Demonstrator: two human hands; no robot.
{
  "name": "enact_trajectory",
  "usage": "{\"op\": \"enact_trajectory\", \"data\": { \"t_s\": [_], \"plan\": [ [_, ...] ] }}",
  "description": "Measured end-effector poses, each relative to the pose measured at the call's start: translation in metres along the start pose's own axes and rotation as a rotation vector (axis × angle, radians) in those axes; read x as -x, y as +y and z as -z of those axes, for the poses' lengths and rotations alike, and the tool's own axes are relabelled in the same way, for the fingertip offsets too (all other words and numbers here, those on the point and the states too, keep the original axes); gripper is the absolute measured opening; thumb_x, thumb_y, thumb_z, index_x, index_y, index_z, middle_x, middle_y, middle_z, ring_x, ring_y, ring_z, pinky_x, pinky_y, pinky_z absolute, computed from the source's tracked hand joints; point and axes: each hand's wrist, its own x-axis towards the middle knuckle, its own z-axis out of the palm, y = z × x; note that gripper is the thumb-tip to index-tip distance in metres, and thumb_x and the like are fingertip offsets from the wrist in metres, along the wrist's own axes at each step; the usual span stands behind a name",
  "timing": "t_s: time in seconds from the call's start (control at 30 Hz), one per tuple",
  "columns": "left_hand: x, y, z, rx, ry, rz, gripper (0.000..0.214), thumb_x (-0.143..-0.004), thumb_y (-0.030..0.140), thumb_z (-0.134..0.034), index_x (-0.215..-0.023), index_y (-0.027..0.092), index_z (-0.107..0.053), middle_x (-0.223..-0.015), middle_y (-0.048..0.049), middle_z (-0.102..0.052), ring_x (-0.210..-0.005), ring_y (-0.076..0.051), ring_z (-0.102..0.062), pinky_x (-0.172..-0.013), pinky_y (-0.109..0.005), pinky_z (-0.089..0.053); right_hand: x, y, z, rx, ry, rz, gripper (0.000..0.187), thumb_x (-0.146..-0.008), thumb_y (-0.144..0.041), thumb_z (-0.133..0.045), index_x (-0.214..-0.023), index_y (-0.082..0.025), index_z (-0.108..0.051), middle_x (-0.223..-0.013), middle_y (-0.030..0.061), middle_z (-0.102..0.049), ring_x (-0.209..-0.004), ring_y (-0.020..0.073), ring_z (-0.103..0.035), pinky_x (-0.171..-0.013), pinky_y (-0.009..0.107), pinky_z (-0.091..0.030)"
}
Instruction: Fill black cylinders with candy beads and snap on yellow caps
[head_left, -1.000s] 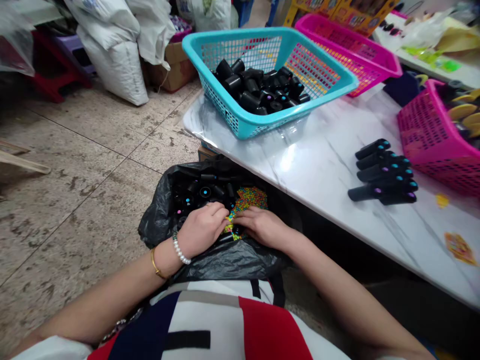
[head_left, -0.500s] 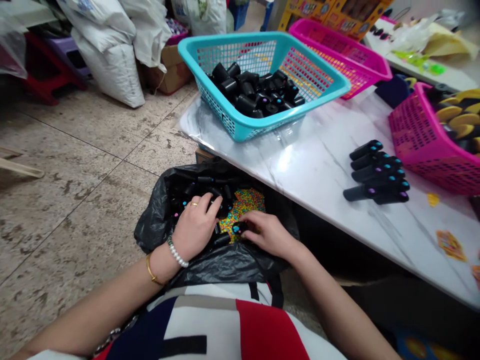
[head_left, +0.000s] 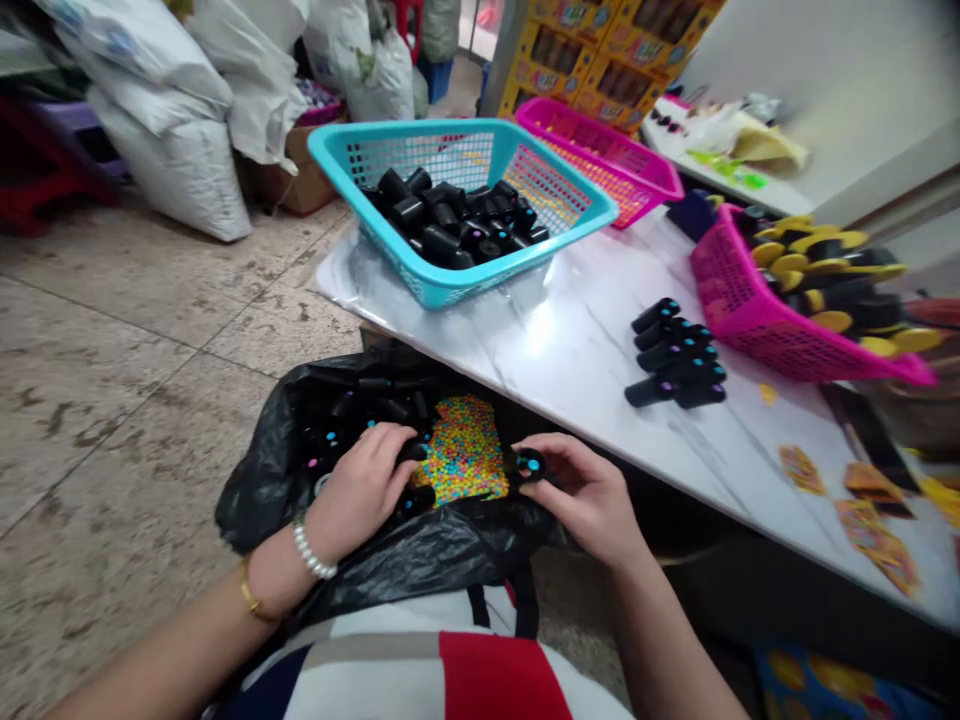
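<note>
Head view looked down into a black plastic bag in front of the person's colour-blocked top. The glossy, thin film sagged around a loose mass of black cylinders with coloured dots on their ends, lying beside a patch of tiny multicoloured beads. The right hand pinched a short black cylinder with a teal-dotted end between narrowly set fingers, just beside the beads. The left hand lay curled over black pieces at the bead patch's edge; whether it gripped one could not be told.

Much of the work looked left: the bag stayed well filled, and a turquoise mesh basket held a heap of matte black tubes. Only a small stack of dotted black tubes lay on the marble-patterned tabletop, near a magenta mesh basket of yellow-and-black parts.
</note>
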Motion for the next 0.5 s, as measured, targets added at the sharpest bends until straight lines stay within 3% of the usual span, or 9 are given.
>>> {"op": "enact_trajectory", "data": {
  "t_s": [0.1,0.17,0.2,0.3,0.37,0.43,0.5],
  "plan": [
    [0.002,-0.001,0.000,0.056,0.035,0.007,0.039,-0.093,0.025,-0.045,-0.130,0.014,-0.043,-0.118,-0.0121,-0.053,-0.110,-0.023,-0.052,-0.098,-0.040,-0.045,0.020,-0.006,0.029,0.112,0.430,-0.009,0.031,-0.074,-0.028,-0.073,-0.103,-0.021,-0.063,-0.093,0.0035,-0.069,-0.082,0.0178,-0.065,-0.077,0.032,-0.052],
    [0.002,-0.002,-0.001,0.062,0.039,-0.008,0.038,-0.093,0.027,-0.044,-0.130,0.017,-0.045,-0.119,-0.0114,-0.052,-0.109,-0.024,-0.053,-0.096,-0.039,-0.046,0.026,-0.005,0.051,0.326,0.723,-0.048,0.033,-0.074,-0.034,-0.072,-0.102,-0.019,-0.064,-0.088,0.0037,-0.069,-0.076,0.0182,-0.064,-0.074,0.032,-0.050],
    [0.003,-0.003,-0.001,0.069,0.039,-0.022,0.037,-0.093,0.028,-0.043,-0.128,0.018,-0.047,-0.119,-0.0110,-0.052,-0.108,-0.023,-0.054,-0.095,-0.038,-0.047,0.025,-0.003,0.061,0.467,0.808,-0.080,0.034,-0.073,-0.038,-0.072,-0.100,-0.018,-0.065,-0.085,0.0040,-0.069,-0.074,0.0186,-0.063,-0.073,0.033,-0.049],
    [0.002,-0.003,-0.002,0.105,0.042,-0.072,0.033,-0.093,0.029,-0.044,-0.123,0.019,-0.051,-0.118,-0.0104,-0.052,-0.107,-0.022,-0.055,-0.092,-0.035,-0.049,0.011,0.004,0.089,0.828,0.844,-0.164,0.034,-0.071,-0.049,-0.069,-0.084,-0.017,-0.068,-0.074,0.0036,-0.067,-0.066,0.0185,-0.059,-0.067,0.031,-0.044],
    [0.002,-0.003,-0.002,0.138,0.055,-0.098,0.032,-0.092,0.030,-0.046,-0.122,0.019,-0.053,-0.118,-0.0103,-0.053,-0.107,-0.021,-0.056,-0.092,-0.034,-0.049,-0.002,0.007,0.101,0.939,0.829,-0.202,0.036,-0.070,-0.054,-0.068,-0.070,-0.018,-0.067,-0.064,0.0020,-0.064,-0.060,0.0174,-0.056,-0.062,0.029,-0.040],
    [0.001,0.000,0.000,0.182,0.055,-0.106,0.031,-0.091,0.031,-0.049,-0.120,0.019,-0.054,-0.117,-0.0098,-0.055,-0.106,-0.020,-0.057,-0.092,-0.032,-0.049,-0.010,0.006,0.103,0.999,0.853,-0.202,0.040,-0.071,-0.057,-0.066,-0.059,-0.018,-0.062,-0.056,0.0004,-0.059,-0.055,0.0163,-0.052,-0.057,0.028,-0.035],
    [0.001,0.003,0.004,0.236,0.035,-0.101,0.030,-0.091,0.030,-0.051,-0.119,0.020,-0.055,-0.115,-0.0092,-0.058,-0.105,-0.019,-0.058,-0.091,-0.031,-0.050,-0.008,0.003,0.092,1.031,0.906,-0.106,0.041,-0.075,-0.054,-0.064,-0.055,-0.019,-0.058,-0.053,0.0001,-0.055,-0.054,0.0156,-0.050,-0.056,0.029,-0.034]
  ]
}}
